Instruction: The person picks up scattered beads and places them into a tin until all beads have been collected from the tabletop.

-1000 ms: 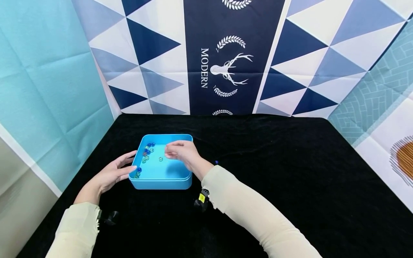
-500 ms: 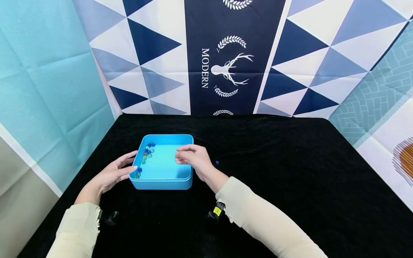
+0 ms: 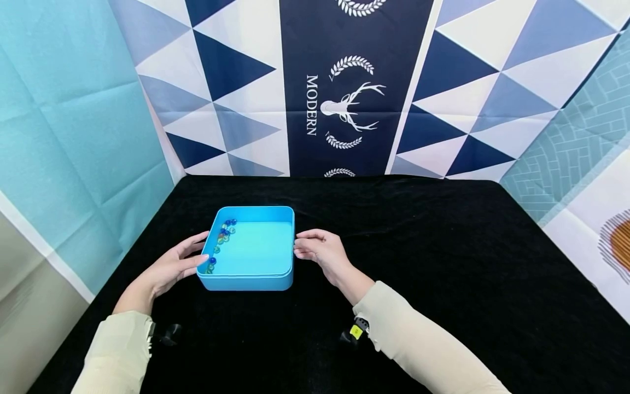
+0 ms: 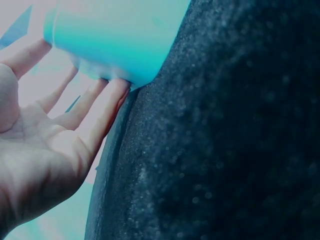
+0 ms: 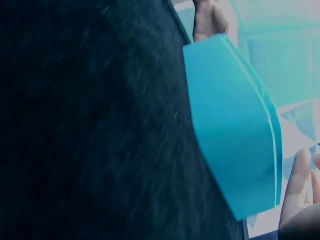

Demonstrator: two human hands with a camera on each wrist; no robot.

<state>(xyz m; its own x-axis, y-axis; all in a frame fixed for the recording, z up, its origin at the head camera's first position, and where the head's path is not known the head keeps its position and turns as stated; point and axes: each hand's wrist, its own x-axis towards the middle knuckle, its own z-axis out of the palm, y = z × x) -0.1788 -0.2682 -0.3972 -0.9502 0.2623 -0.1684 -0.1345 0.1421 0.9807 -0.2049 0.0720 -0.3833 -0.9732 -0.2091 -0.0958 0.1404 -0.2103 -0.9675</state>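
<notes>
A blue rectangular box [image 3: 256, 283], uncovered at the top, sits on the black cloth. Several glass marbles [image 3: 225, 232], some dark blue and some clear greenish, lie along its inner left side. My left hand [image 3: 169, 266] rests on the box's left side, thumb at the rim. In the left wrist view its nearly straight fingers [image 4: 102, 107] touch the outer wall. Just outside the right wall is my right hand [image 3: 325, 253], fingers loosely bent, nothing visible in them. The right wrist view shows only part of that hand [image 5: 300, 195], near the box's wall [image 5: 230, 125].
Black cloth [image 3: 443, 262] covers the table around the box. A patterned backdrop [image 3: 344, 87] hangs behind the table, with light blue sheeting [image 3: 83, 137] on the left. Each wrist wears a dark camera strap [image 3: 361, 324].
My right hand has moved right, from above the box to outside its right wall. A clear marble has rolled left to the others. The blue marble on the cloth is now hidden from view.
</notes>
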